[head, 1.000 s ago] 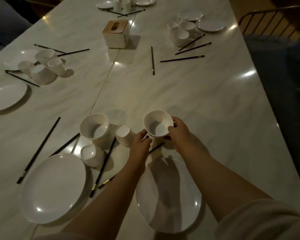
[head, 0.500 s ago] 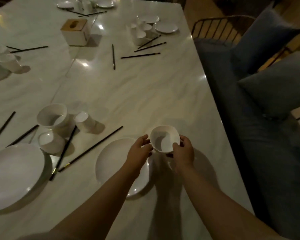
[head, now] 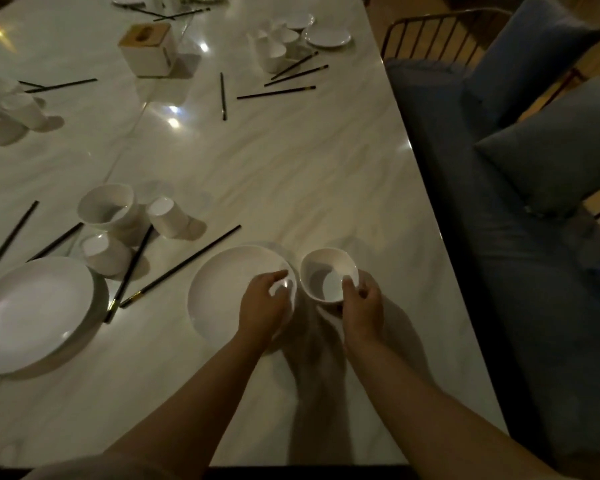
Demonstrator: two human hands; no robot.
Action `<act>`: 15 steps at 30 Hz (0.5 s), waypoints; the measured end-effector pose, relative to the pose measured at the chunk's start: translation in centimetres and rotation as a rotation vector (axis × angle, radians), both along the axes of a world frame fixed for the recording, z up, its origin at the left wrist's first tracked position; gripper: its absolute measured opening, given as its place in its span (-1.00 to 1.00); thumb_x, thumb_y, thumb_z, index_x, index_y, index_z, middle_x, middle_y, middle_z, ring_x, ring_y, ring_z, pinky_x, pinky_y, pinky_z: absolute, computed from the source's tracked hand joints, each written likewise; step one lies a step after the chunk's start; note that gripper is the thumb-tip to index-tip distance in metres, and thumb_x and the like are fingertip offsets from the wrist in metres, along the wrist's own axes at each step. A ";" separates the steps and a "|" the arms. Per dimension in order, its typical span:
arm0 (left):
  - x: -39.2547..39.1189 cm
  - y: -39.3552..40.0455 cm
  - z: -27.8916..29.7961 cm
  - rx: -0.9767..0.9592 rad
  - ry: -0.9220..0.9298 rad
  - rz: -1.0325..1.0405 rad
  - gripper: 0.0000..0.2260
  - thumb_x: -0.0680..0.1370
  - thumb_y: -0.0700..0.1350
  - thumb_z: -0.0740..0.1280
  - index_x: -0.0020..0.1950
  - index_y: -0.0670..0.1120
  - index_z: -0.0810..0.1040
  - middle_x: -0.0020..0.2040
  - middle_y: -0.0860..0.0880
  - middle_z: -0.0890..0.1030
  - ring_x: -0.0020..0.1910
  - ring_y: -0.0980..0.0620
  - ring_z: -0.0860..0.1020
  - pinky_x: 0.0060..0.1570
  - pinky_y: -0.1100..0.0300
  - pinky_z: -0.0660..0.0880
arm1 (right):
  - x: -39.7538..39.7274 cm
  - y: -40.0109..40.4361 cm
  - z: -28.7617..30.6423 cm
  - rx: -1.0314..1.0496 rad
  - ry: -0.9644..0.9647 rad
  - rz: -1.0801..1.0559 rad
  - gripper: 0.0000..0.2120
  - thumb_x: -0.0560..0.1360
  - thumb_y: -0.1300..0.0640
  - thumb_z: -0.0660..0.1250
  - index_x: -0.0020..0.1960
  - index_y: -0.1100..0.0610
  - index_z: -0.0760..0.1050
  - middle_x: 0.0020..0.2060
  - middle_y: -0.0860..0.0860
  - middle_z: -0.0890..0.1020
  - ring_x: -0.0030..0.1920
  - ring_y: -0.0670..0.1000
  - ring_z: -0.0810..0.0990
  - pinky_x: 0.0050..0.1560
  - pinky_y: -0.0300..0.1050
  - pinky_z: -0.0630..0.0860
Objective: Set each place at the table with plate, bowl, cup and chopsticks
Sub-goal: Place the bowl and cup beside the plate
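Worktop (head: 291,161): polished, veined marble-look surface, glossy. Plate (head: 222,292) and bowl (head: 328,271): smooth, glazed white ceramic. Cushion (head: 561,147): matt blue cloth.

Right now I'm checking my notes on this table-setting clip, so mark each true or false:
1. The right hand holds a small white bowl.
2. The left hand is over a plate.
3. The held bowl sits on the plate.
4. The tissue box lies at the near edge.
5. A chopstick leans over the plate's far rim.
1. True: the right hand grips the bowl by its rim.
2. True: the left hand is over the plate.
3. False: the bowl is just right of the plate.
4. False: the tissue box stands far up the table.
5. False: the nearest chopstick lies left of the plate.
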State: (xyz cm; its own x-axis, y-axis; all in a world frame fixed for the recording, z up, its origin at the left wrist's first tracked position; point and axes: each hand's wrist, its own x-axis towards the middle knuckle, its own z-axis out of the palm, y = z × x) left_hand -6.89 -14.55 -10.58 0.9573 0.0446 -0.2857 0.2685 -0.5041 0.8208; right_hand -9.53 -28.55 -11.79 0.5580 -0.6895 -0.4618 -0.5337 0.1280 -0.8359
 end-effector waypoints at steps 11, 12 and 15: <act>-3.3 6.5 -2.4 0.272 0.025 0.271 -0.41 0.56 -0.20 0.25 0.54 -0.18 0.09 0.57 -0.11 0.01 0.55 -0.11 0.00 0.52 -0.07 0.00 | -2.0 7.3 0.0 0.014 0.121 0.296 -0.76 0.57 0.24 0.13 0.13 0.19 0.52 -0.07 0.08 0.57 -0.03 0.06 0.53 0.15 0.02 0.50; -3.4 6.7 -2.5 0.240 0.037 0.264 -0.37 0.55 -0.22 0.26 0.55 -0.19 0.04 0.57 -0.09 0.00 0.55 -0.09 0.01 0.52 -0.03 0.04 | -1.8 7.4 -0.1 -0.031 0.129 0.329 -0.77 0.57 0.24 0.13 0.08 0.17 0.55 -0.07 0.08 0.60 -0.03 0.06 0.55 0.16 0.03 0.51; -3.5 7.2 -2.5 0.208 0.056 0.246 -0.34 0.54 -0.23 0.26 0.56 -0.19 -0.01 0.58 -0.07 -0.04 0.56 -0.06 -0.01 0.52 0.03 0.07 | -1.9 7.9 -0.2 -0.080 0.154 0.379 -0.76 0.57 0.18 0.12 0.01 0.13 0.57 -0.06 0.11 0.64 -0.01 0.10 0.60 0.16 0.10 0.54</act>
